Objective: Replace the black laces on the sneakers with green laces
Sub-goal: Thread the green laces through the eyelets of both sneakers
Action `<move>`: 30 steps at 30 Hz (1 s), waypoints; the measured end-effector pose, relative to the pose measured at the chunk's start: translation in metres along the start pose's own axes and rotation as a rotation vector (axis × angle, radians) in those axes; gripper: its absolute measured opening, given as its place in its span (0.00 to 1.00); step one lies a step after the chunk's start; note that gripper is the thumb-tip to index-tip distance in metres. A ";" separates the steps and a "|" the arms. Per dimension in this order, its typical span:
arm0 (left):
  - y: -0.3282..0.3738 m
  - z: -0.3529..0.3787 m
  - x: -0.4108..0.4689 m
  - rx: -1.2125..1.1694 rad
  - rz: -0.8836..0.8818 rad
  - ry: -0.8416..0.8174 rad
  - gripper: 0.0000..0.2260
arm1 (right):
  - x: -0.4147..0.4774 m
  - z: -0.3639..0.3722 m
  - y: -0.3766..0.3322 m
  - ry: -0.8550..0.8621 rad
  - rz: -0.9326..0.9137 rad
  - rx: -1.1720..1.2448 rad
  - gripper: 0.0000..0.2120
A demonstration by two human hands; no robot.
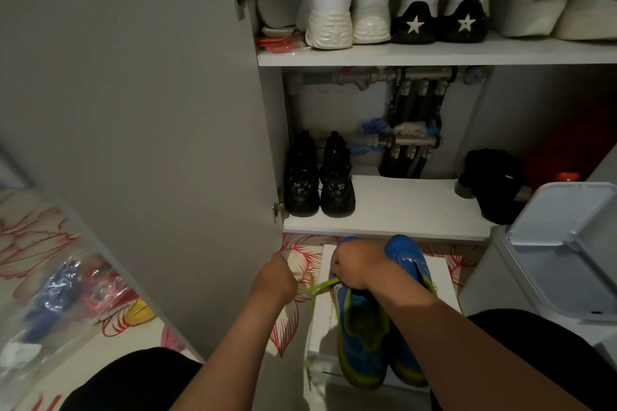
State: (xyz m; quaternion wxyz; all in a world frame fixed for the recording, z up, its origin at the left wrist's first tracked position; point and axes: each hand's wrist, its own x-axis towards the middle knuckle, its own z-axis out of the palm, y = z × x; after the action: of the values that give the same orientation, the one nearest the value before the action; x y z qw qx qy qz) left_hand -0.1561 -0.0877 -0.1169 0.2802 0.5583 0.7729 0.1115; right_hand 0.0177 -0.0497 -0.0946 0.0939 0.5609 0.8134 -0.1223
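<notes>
Two blue sneakers with lime-green trim stand side by side on a white box [440, 274] on the floor, toes away from me. My right hand [359, 265] sits over the laces of the left sneaker [362, 337] and pinches a green lace [325, 285] that runs out to the left. My left hand [277, 277] is curled at the lace's far end, to the left of the shoe; its fingers are hidden behind the knuckles. The right sneaker [405, 252] is partly covered by my right forearm.
An open white cupboard is in front: black boots [319, 177] and a black cap [494, 182] on the lower shelf [400, 207], white sneakers above. The open door [150, 110] stands left, a white bin [554, 253] right. Bagged laces [66, 294] lie on the floor left.
</notes>
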 end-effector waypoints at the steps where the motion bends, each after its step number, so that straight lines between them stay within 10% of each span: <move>1: -0.004 0.002 -0.001 0.086 -0.010 -0.042 0.21 | 0.003 0.002 -0.004 0.015 -0.004 -0.054 0.12; 7: -0.013 0.008 0.003 0.414 -0.024 -0.242 0.28 | 0.014 0.005 -0.020 -0.081 -0.042 -0.227 0.17; 13: 0.004 0.008 0.006 0.089 0.102 -0.262 0.09 | 0.016 0.005 -0.028 -0.090 -0.050 -0.211 0.16; 23: 0.024 0.006 -0.004 -0.305 0.039 -0.377 0.11 | 0.004 -0.016 -0.007 -0.048 0.070 0.988 0.12; 30: 0.052 -0.004 -0.009 -0.953 0.030 -0.237 0.10 | -0.013 -0.032 0.009 0.048 -0.074 1.174 0.06</move>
State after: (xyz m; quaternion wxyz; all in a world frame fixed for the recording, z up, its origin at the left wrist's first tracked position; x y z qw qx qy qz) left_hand -0.1149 -0.0775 -0.0854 0.5887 0.3880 0.5906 0.3924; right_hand 0.0306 -0.0484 -0.0612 -0.2551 0.4928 0.6306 -0.5426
